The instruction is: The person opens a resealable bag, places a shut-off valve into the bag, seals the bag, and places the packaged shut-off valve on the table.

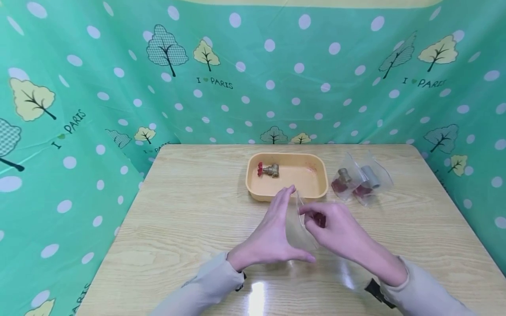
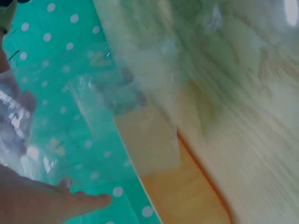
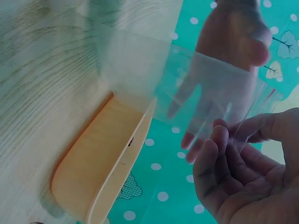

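Observation:
Between my two hands stands a clear zip bag (image 1: pixel 294 230), its zip strip with a thin red line visible in the right wrist view. My right hand (image 3: pixel 247 172) pinches the bag near its mouth between thumb and curled fingers. On the other side of the clear film, my left hand (image 1: pixel 272 235) has its fingers straight and the thumb spread apart; whether it touches the bag I cannot tell. Nothing shows inside the bag. Just beyond the hands sits a pale orange tray (image 1: pixel 296 175), holding a brass valve (image 1: pixel 272 170) with a red handwheel at its left side.
Right of the tray lie two filled clear bags: one bag (image 1: pixel 343 182) with a brass piece and something red, the other bag (image 1: pixel 369 180) with a grey cylindrical piece and something red. All stand on a wooden table (image 1: pixel 170 219), with a green dotted cloth (image 1: pixel 253 105) behind.

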A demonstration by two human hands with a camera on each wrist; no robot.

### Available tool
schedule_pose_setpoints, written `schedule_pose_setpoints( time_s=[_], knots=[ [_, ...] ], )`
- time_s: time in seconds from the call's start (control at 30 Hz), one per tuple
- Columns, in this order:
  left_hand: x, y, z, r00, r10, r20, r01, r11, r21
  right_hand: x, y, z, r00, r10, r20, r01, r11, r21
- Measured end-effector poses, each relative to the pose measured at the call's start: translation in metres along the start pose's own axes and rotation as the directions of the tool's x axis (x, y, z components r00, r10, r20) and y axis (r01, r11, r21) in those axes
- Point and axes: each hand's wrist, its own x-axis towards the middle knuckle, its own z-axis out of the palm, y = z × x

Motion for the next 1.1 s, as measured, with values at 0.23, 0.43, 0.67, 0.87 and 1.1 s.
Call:
schedule_pose_setpoints(
  time_s=[0.23, 0.43, 0.67, 0.87, 1.1],
  knots=[
    [0.003, -0.002, 0.008, 0.999, 0.004, -0.033, -0.003, 1.0, 0.008, 0.003, 0.001, -0.002, 0.998, -0.066, -0.013, 0.066, 0.997, -0.028],
    [0.001, -0.005, 0.005, 0.995, 0.072, -0.062, -0.072, 0.997, -0.004, 0.003, 0.002, -0.008, 0.987, -0.157, -0.026, 0.151, 0.977, -0.15],
    [0.002, -0.007, 0.0, 0.992, 0.104, -0.077, -0.109, 0.992, -0.063, 0.002, -0.001, -0.016, 0.97, -0.242, -0.011, 0.23, 0.936, -0.265],
    [0.004, -0.008, -0.002, 0.986, 0.123, -0.115, -0.135, 0.985, -0.103, -0.001, -0.008, -0.021, 0.948, -0.309, -0.074, 0.268, 0.902, -0.339],
    [0.004, -0.009, -0.003, 0.985, 0.127, -0.113, -0.137, 0.987, -0.085, -0.006, -0.02, -0.022, 0.913, -0.401, -0.082, 0.355, 0.876, -0.326]
  ],
)
